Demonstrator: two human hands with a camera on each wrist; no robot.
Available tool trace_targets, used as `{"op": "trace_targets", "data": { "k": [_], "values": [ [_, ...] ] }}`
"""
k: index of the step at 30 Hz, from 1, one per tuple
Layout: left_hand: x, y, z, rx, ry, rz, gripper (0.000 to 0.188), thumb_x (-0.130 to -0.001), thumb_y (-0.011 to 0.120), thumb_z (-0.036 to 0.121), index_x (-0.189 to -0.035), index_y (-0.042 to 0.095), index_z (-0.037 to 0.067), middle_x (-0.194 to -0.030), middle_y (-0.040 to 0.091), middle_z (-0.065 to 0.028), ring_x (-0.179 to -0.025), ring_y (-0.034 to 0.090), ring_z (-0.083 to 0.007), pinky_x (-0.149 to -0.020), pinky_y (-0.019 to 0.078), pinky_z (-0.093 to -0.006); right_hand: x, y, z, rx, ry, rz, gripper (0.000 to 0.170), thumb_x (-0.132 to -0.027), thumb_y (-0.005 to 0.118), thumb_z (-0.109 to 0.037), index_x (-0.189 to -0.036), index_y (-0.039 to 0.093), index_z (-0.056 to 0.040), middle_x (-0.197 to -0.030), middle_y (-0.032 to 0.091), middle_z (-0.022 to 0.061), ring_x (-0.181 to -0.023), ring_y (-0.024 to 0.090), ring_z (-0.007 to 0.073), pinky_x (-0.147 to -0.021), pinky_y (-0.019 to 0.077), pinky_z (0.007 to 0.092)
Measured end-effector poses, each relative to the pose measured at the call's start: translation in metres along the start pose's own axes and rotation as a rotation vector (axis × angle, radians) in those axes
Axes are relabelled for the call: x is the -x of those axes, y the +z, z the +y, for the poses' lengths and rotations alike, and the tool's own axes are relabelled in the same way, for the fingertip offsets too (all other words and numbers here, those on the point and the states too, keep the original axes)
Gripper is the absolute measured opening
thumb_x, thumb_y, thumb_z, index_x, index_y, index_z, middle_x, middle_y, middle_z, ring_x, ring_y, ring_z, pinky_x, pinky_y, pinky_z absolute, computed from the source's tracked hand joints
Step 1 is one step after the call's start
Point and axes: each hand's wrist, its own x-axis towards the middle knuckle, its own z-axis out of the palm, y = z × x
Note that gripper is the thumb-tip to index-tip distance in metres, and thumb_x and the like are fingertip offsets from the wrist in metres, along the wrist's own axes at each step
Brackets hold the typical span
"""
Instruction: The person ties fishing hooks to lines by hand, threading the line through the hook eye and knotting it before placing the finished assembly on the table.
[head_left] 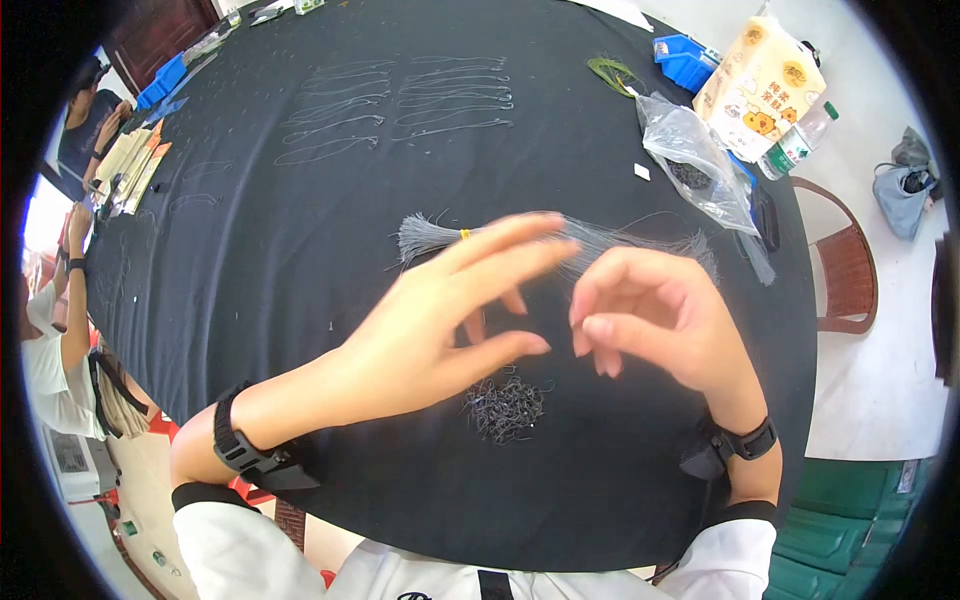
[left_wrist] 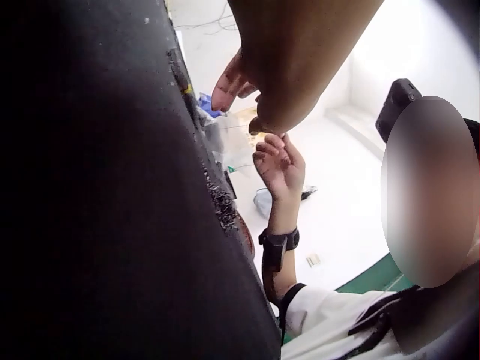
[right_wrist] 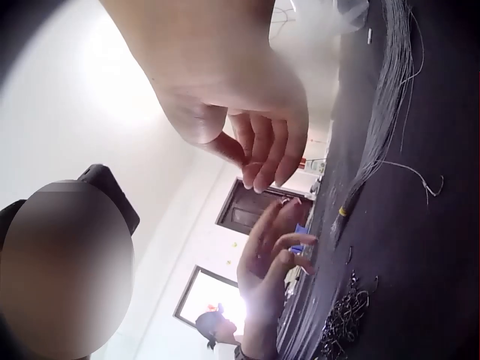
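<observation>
Above the table, my left hand (head_left: 430,310) has its fingers spread and extended toward the right, with nothing visible in it. Facing it, my right hand (head_left: 660,315) has bent fingers, the thumb close to them; whether something thin is between them cannot be made out. In the right wrist view, the right hand (right_wrist: 255,142) is above the left hand (right_wrist: 266,262), with a gap between. A pile of small dark hooks (head_left: 505,408) lies below both hands. Behind them lies a bundle of grey line (head_left: 430,238) with a yellow band, partly covered by the left hand.
Looped lines (head_left: 455,98) lie in rows farther back on the black cloth. At the right are a clear plastic bag (head_left: 690,150), a tissue pack (head_left: 760,85), a bottle (head_left: 800,140) and a blue bin (head_left: 683,62). Other people sit at the left edge.
</observation>
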Motion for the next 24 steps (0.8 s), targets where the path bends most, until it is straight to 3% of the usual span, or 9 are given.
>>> {"op": "trace_targets", "data": {
  "k": [4,6,9,15,18,21,24],
  "values": [
    [-0.003,0.006,-0.019,0.262,0.036,-0.133,0.021,-0.084,0.068,0.004,-0.104,0.066,-0.002,-0.116,0.063,-0.0119,-0.091,0.064,-0.0137,-0.069,0.0531,-0.0252,0.006,0.000,-0.012,0.080,0.023,0.060,0.012,-0.091,0.059,-0.006,-0.101,0.059,-0.0011,-0.086,0.065,0.0057,-0.079,0.062,0.0090,-0.060,0.0476,0.0208],
    [0.000,-0.002,-0.009,0.358,-0.266,-0.116,0.011,-0.088,0.065,0.006,-0.094,0.068,-0.003,-0.088,0.070,-0.0078,-0.078,0.065,-0.0109,-0.068,0.0525,-0.0228,0.011,-0.006,-0.011,0.160,0.014,0.139,0.012,-0.090,0.059,-0.006,-0.101,0.059,-0.0013,-0.086,0.065,0.0054,-0.079,0.063,0.0091,-0.061,0.0474,0.0206],
    [0.007,-0.016,-0.005,0.275,-0.283,0.011,0.010,-0.088,0.065,0.006,-0.091,0.069,-0.002,-0.085,0.070,-0.0071,-0.071,0.065,-0.0093,-0.061,0.0514,-0.0202,0.019,-0.021,0.003,0.251,-0.008,0.258,0.013,-0.088,0.060,-0.004,-0.101,0.058,-0.0008,-0.085,0.066,0.0048,-0.079,0.063,0.0094,-0.064,0.0482,0.0213],
    [0.020,-0.030,-0.004,0.033,-0.275,0.039,0.007,-0.086,0.066,0.003,-0.089,0.069,-0.002,-0.082,0.068,-0.0076,-0.069,0.065,-0.0102,-0.057,0.0510,-0.0205,0.017,-0.036,0.030,0.439,-0.027,0.310,0.011,-0.087,0.059,-0.001,-0.098,0.060,0.0000,-0.087,0.067,0.0049,-0.078,0.064,0.0101,-0.070,0.0503,0.0238],
    [0.023,-0.030,-0.004,-0.025,-0.264,0.045,0.006,-0.085,0.065,0.001,-0.087,0.069,-0.003,-0.081,0.069,-0.0074,-0.067,0.065,-0.0106,-0.057,0.0503,-0.0206,0.015,-0.035,0.029,0.641,0.000,0.254,0.015,-0.085,0.061,-0.003,-0.101,0.062,0.0002,-0.095,0.067,0.0096,-0.084,0.065,0.0178,-0.076,0.0508,0.0284],
    [0.022,-0.026,-0.003,-0.075,-0.212,0.020,0.006,-0.084,0.066,0.002,-0.088,0.069,-0.002,-0.079,0.068,-0.0075,-0.066,0.065,-0.0107,-0.057,0.0492,-0.0213,0.008,-0.024,0.031,1.071,-0.340,0.403,0.026,-0.084,0.064,-0.006,-0.109,0.061,-0.0006,-0.104,0.065,0.0140,-0.093,0.063,0.0266,-0.082,0.0495,0.0333],
    [0.014,-0.017,0.001,-0.143,-0.151,-0.003,0.006,-0.083,0.067,0.003,-0.088,0.070,-0.001,-0.077,0.068,-0.0077,-0.064,0.063,-0.0105,-0.057,0.0480,-0.0226,-0.001,0.001,0.009,1.102,-0.445,0.456,0.036,-0.082,0.067,-0.010,-0.116,0.059,-0.0019,-0.111,0.062,0.0165,-0.099,0.059,0.0317,-0.086,0.0473,0.0376]
  ]
}}
